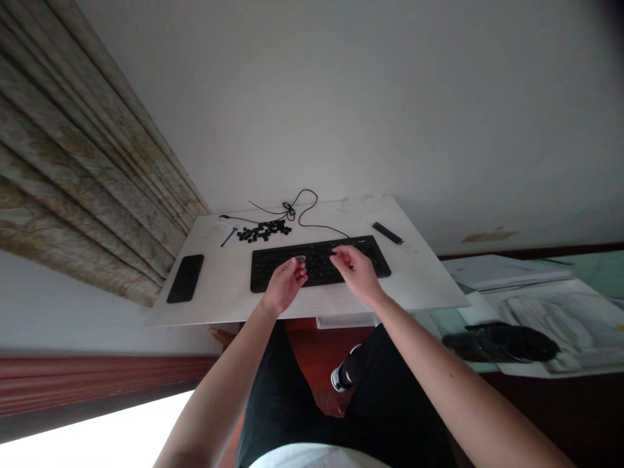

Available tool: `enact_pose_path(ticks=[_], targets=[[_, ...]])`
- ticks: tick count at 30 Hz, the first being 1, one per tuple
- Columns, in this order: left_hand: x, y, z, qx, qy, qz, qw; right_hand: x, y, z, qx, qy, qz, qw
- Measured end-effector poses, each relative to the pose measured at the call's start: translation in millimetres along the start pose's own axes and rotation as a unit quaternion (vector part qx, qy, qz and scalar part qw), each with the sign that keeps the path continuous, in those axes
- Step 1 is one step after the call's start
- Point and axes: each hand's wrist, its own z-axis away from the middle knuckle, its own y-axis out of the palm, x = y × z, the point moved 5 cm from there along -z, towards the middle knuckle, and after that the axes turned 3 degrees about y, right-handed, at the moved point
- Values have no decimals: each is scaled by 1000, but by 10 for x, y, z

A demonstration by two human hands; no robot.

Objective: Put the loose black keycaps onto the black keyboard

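A black keyboard [280, 259] lies on the white table, partly covered by my hands. Between the thumb and fingertips of my left hand [286, 285] is a small dark keycap [301, 259], held above the middle of the keyboard. My right hand [357, 270] is over the keyboard's right half with its thumb and fingers pinched together. Whatever is in that pinch, if anything, is too small to make out. Behind the keyboard's left end lies a loose heap of black keycaps [263, 231].
A blue stick-like tool [229, 237] lies left of the heap, and a black phone [185, 278] at the table's left side. The keyboard's black cable [307, 211] loops along the back. A dark bar [387, 233] lies at right. A curtain [97, 149] hangs at left.
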Motion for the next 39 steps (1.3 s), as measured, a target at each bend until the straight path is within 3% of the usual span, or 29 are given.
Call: enact_pose_path(ticks=[4,12,16,18,20,23,25,27,31,39], targets=[[196,62,130,-1,-19,-8,1000,305,293,122,100,-45,-31,994],[279,32,211,-1,-33,-44,998,228,415,277,111,-79,42,990],[215,-13,172,17,-19,-142,989,214,430,191,125,-73,36,989],[103,-102,151,9,21,-235,972,167,415,104,125,-60,20,990],[-94,-266,147,-31,105,-364,925,86,367,-17,114,-40,18,992],[-411,-570,204,-103,246,-560,785,-61,261,-255,91,-12,54,994],[-522,-785,237,-143,282,-642,698,-149,222,-433,98,1,94,991],[-550,-957,241,-154,293,-668,666,-219,236,-612,125,4,138,983],[-509,-1119,203,-151,297,-643,690,-321,398,-925,203,-15,207,957],[-515,-1190,163,-164,279,-606,726,-549,673,-1271,340,33,244,908]])
